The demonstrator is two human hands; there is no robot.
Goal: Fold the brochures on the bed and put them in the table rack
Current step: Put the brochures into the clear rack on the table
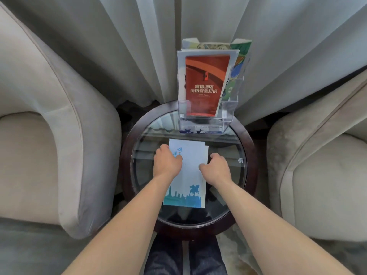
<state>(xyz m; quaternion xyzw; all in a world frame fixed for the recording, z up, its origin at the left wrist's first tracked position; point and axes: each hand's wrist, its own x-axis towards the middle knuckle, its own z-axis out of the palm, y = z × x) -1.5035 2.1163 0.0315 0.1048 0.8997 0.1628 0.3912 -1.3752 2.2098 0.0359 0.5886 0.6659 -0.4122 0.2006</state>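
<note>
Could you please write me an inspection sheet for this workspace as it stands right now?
Surface: round glass-topped side table with a dark wooden rim.
Job's things: white-and-blue brochure lying flat on the glass, its layers slightly offset at the right edge; clear acrylic rack at the table's far edge, holding an orange brochure in front and a green-patterned brochure behind.
Clutter: nothing seen.
Hands: left hand and right hand both pressing down on the white-and-blue brochure, fingers curled.
Cables: nothing seen.
Surroundings: beige armchairs on the left and right, grey curtains behind.
</note>
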